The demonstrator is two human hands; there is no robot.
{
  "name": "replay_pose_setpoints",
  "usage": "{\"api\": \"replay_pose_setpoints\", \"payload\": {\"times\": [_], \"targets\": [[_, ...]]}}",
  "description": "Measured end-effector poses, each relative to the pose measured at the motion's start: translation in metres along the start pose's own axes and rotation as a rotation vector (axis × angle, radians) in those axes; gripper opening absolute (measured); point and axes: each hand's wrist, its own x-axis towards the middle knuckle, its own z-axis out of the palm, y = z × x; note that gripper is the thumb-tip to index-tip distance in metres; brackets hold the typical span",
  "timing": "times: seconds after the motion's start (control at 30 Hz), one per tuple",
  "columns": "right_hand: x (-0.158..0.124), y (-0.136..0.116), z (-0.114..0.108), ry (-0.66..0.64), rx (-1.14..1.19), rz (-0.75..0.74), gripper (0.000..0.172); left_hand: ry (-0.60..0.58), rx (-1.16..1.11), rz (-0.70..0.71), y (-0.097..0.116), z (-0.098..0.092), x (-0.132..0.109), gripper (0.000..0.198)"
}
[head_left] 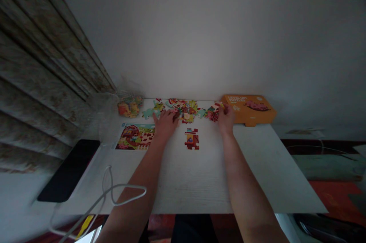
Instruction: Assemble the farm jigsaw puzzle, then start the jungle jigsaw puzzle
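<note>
A heap of colourful jigsaw puzzle pieces (187, 116) lies along the back of the white table, by the wall. My left hand (166, 124) rests at the heap's left side, thumb spread away and fingertips among the pieces. At the heap's right end, my right hand (226, 119) has its fingers curled in a pinch on a puzzle piece (220, 104), partly hidden by the fingers. Between my forearms, a few joined pieces (191, 139) form a small red strip. Left of my left wrist is a farm picture sheet (134, 136), its right edge covered by my arm.
An orange puzzle box (251, 109) sits at the back right. A bagged set of pieces (130, 106) stands at the back left. A black phone-like slab (69, 170) lies at the left edge, near a looped white cable (126, 186). Curtains (42, 64) hang at left.
</note>
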Motion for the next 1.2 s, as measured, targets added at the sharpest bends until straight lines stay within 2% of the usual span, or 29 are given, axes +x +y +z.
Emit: {"api": "replay_pose_setpoints", "payload": {"times": [0.1, 0.33, 0.43, 0.53, 0.6, 0.7, 0.8, 0.9, 1.0, 1.13, 1.2], "targets": [[0.004, 0.003, -0.003, 0.087, 0.023, 0.01, 0.046, 0.04, 0.036, -0.092, -0.002, -0.004, 0.0, 0.041], [0.003, 0.002, -0.001, 0.023, 0.07, 0.01, 0.05, 0.064, 0.067, -0.242, -0.015, -0.009, 0.002, 0.05], [0.002, 0.004, 0.0, -0.026, 0.054, 0.011, 0.046, 0.084, 0.06, -0.277, -0.02, -0.008, 0.004, 0.053], [-0.001, 0.005, 0.001, -0.158, -0.039, -0.003, 0.037, 0.083, 0.048, -0.245, -0.021, -0.004, 0.007, 0.058], [-0.005, 0.003, 0.002, -0.24, -0.176, -0.059, 0.032, 0.033, 0.042, -0.175, -0.019, 0.0, 0.008, 0.06], [-0.014, -0.002, 0.004, -0.263, -0.421, -0.183, 0.029, -0.057, 0.024, -0.048, -0.013, 0.005, 0.008, 0.059], [-0.026, -0.01, 0.01, -0.27, -0.519, -0.232, 0.035, -0.03, 0.0, 0.026, -0.002, 0.01, 0.007, 0.059], [-0.037, -0.017, 0.015, -0.386, -0.556, -0.263, 0.043, 0.028, -0.022, 0.017, 0.01, 0.013, 0.012, 0.059], [-0.042, -0.022, 0.018, -0.506, -0.585, -0.303, 0.048, 0.026, -0.014, -0.019, 0.018, 0.014, 0.03, 0.061], [-0.042, -0.026, 0.018, -0.535, -0.59, -0.323, 0.045, 0.017, 0.03, 0.005, 0.015, 0.01, 0.059, 0.06], [-0.041, -0.026, 0.018, -0.532, -0.601, -0.311, 0.042, 0.01, 0.066, 0.0, 0.008, 0.009, 0.063, 0.06]]}}
